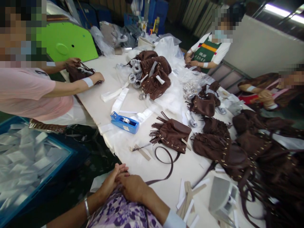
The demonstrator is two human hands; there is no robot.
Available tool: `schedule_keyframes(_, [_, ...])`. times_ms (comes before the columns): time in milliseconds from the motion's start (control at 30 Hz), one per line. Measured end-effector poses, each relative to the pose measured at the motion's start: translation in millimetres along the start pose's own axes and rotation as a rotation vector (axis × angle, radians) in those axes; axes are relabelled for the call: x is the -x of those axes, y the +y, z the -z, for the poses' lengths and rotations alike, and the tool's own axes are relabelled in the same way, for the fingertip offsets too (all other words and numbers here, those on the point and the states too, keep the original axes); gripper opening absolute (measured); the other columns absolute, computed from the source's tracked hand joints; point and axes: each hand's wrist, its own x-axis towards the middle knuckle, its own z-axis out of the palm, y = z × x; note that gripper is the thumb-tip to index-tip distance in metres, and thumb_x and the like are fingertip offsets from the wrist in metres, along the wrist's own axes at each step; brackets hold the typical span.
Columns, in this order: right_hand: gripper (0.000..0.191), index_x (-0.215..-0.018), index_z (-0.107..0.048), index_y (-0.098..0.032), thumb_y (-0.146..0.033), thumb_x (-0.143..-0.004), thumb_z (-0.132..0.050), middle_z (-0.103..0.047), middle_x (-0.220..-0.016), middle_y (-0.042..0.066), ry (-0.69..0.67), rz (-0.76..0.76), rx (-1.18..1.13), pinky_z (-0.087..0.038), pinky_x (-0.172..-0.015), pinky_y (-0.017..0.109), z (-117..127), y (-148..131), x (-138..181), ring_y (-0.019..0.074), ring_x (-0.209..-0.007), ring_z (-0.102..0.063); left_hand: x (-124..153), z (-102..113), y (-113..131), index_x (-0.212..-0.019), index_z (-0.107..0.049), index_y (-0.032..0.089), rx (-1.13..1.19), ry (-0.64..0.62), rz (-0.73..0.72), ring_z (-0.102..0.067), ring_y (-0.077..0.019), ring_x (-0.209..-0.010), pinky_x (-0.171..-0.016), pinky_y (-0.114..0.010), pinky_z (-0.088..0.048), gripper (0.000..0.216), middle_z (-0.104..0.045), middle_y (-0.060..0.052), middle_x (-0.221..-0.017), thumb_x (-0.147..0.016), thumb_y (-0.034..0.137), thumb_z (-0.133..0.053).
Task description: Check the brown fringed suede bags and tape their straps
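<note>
The brown fringed drawstring bag (175, 133) lies beyond and to the right of the hands, long axis roughly crosswise, its strap (172, 162) trailing toward the nearer right hand (133, 187), which covers the empty, loosely extended left hand (115, 176), its own fingers too hidden to judge.

My right hand (133, 187) partly hides my left hand (114, 180). My view's left edge cuts off the blue crate (57, 170), its right the brown bags (273, 158).

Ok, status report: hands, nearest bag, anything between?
Left hand, right hand together, no bag held. Fringed brown bag on table. A strap curls between.
</note>
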Motion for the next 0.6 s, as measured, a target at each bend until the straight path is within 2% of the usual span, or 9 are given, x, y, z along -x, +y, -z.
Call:
schedule_keyframes(100, [0.029,-0.106,-0.064,-0.020,-0.024,-0.083,-0.047,-0.074,-0.095,0.011,-0.013,0.045,0.091,-0.048,-0.062,0.032,-12,4,-7,0.0264,-0.082,-0.070,2,-2,7,-0.118,-0.059,0.015,0.081,0.078,0.032,-0.060,-0.0291,-0.114,-0.094,-0.040,-0.050,0.062,-0.058,-0.019,-0.131,-0.086,0.066,-0.045])
schedule_keyframes(167, [0.024,-0.100,-0.066,-0.023,-0.027,-0.085,-0.048,-0.075,-0.094,0.008,0.048,0.040,0.037,-0.048,-0.064,0.031,-12,11,0,0.0248,-0.081,-0.070,4,1,17,-0.112,-0.062,0.015,0.021,0.052,0.022,-0.061,-0.0292,-0.112,-0.092,-0.040,-0.050,0.059,-0.063,-0.018,-0.124,-0.082,0.065,-0.053])
schedule_keyframes(233, [0.022,-0.100,-0.066,-0.026,-0.028,-0.087,-0.048,-0.075,-0.092,0.003,0.129,0.009,-0.067,-0.046,-0.066,0.027,-4,19,13,0.0210,-0.080,-0.069,7,5,33,-0.108,-0.066,0.016,-0.196,-0.097,-0.012,-0.062,-0.0285,-0.109,-0.091,-0.037,-0.049,0.055,-0.068,-0.014,-0.115,-0.078,0.062,-0.063])
schedule_keyframes(300, [0.022,-0.103,-0.065,-0.027,-0.027,-0.090,-0.048,-0.075,-0.089,0.000,0.190,-0.004,-0.166,-0.043,-0.066,0.024,9,25,27,0.0169,-0.077,-0.068,11,7,54,-0.102,-0.070,0.017,-0.508,-0.366,-0.015,-0.064,-0.0270,-0.102,-0.089,-0.033,-0.048,0.048,-0.073,-0.010,-0.106,-0.078,0.058,-0.065])
schedule_keyframes(367, [0.022,-0.105,-0.065,-0.027,-0.025,-0.091,-0.048,-0.074,-0.091,-0.001,0.213,0.028,-0.229,-0.042,-0.068,0.022,25,27,38,0.0146,-0.079,-0.067,12,7,76,-0.094,-0.073,0.017,-0.748,-0.634,0.071,-0.067,-0.0252,-0.087,-0.078,-0.031,-0.049,0.041,-0.076,-0.007,-0.092,-0.078,0.054,-0.066])
schedule_keyframes(400, [0.022,-0.105,-0.065,-0.028,-0.025,-0.092,-0.048,-0.074,-0.092,-0.002,0.216,0.047,-0.240,-0.041,-0.069,0.021,32,27,42,0.0143,-0.081,-0.067,11,5,85,-0.090,-0.073,0.017,-0.803,-0.730,0.140,-0.068,-0.0241,-0.077,-0.071,-0.030,-0.049,0.038,-0.076,-0.006,-0.084,-0.077,0.053,-0.068])
schedule_keyframes(433, [0.022,-0.105,-0.065,-0.028,-0.024,-0.092,-0.048,-0.074,-0.092,-0.002,0.214,0.064,-0.239,-0.040,-0.069,0.021,38,27,46,0.0142,-0.081,-0.067,10,2,93,-0.087,-0.073,0.018,-0.822,-0.792,0.211,-0.066,-0.0227,-0.067,-0.063,-0.029,-0.048,0.037,-0.075,-0.005,-0.077,-0.073,0.052,-0.071])
schedule_keyframes(500, [0.022,-0.109,-0.063,-0.029,-0.026,-0.091,-0.050,-0.072,-0.088,-0.002,0.212,0.080,-0.219,-0.039,-0.068,0.022,48,29,55,0.0142,-0.078,-0.065,6,-3,102,-0.084,-0.072,0.018,-0.807,-0.839,0.306,-0.061,-0.0201,-0.053,-0.053,-0.028,-0.045,0.038,-0.073,-0.004,-0.069,-0.067,0.051,-0.077])
schedule_keyframes(600, [0.034,-0.122,-0.054,-0.029,-0.035,-0.089,-0.056,-0.071,-0.084,-0.002,0.230,0.012,-0.195,-0.036,-0.064,0.023,56,43,77,0.0150,-0.073,-0.062,7,-9,107,-0.077,-0.068,0.018,-0.857,-0.818,0.306,-0.055,-0.0170,-0.045,-0.047,-0.027,-0.041,0.037,-0.068,-0.002,-0.060,-0.065,0.052,-0.076])
